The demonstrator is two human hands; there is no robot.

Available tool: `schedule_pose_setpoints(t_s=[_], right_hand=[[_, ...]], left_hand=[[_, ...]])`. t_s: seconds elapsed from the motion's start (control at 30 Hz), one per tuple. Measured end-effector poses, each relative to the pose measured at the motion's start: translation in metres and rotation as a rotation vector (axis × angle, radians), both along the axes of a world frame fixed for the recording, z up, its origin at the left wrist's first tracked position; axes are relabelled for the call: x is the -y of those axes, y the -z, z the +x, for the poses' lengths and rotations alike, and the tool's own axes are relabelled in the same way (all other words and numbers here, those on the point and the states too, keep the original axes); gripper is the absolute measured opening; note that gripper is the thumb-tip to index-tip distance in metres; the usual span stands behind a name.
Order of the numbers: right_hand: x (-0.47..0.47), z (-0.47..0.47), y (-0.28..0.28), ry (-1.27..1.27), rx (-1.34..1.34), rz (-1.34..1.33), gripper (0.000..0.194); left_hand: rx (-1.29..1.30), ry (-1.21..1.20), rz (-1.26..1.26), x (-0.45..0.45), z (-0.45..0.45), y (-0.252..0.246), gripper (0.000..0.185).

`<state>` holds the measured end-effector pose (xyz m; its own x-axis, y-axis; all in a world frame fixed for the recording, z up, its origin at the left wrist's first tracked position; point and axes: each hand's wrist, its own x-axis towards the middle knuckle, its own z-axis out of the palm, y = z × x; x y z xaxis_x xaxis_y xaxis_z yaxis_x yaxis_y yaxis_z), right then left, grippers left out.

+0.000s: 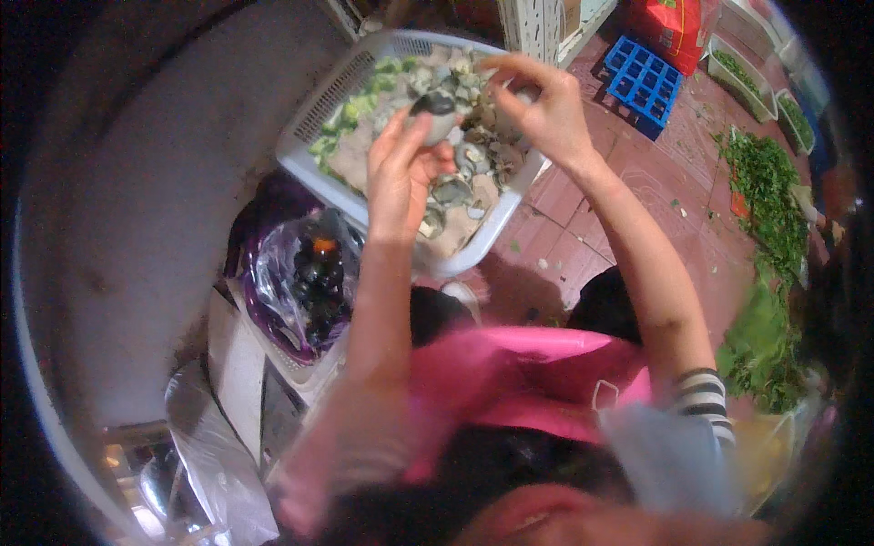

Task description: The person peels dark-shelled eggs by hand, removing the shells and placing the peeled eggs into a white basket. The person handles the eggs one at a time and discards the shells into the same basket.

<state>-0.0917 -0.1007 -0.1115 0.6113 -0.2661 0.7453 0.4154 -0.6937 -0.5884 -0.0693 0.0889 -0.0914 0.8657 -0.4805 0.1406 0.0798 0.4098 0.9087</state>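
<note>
My left hand (403,153) holds a partly peeled egg, apparently a preserved egg (435,109), above a white plastic basket (488,239). The egg's top is bare, dark and glossy; pale grey shell covers the rest. To its right, my right hand (546,102) hovers over the basket's far right side, fingers bent and apart, with nothing clearly seen in them. Broken eggshells (471,157) lie in the basket over brownish sheets, along with pale green vegetable pieces (355,109). A clear plastic bag (280,266) by my left forearm contains dark, shiny rounded things (317,280), likely peeled eggs, and an orange one.
A blue plastic crate (642,85) sits on the red tiled floor (560,225), near a red bag (672,31). Leafy greens (768,198) are heaped along the right, where part of another person's hand (829,225) shows. Plastic film (212,443) hangs at lower left.
</note>
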Motion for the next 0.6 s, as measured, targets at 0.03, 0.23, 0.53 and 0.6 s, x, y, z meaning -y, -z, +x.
schedule_pose_setpoints(t_s=[0.03,0.23,0.53,0.6], right_hand=[[-0.002,-0.002,0.001,-0.056,-0.015,0.007,0.016],[-0.023,-0.011,-0.015,-0.435,-0.278,0.418,0.022],[-0.015,-0.007,-0.011,-0.508,-0.348,0.762,0.022],[-0.010,-0.003,-0.006,-0.522,-0.354,0.756,0.023]], left_hand=[[-0.047,0.044,-0.063,0.000,0.004,0.005,0.033],[-0.056,-0.014,-0.006,0.005,0.007,0.003,0.044],[0.182,-0.105,0.183,0.025,-0.009,0.000,0.053],[0.272,-0.074,0.258,0.024,-0.007,0.002,0.058]])
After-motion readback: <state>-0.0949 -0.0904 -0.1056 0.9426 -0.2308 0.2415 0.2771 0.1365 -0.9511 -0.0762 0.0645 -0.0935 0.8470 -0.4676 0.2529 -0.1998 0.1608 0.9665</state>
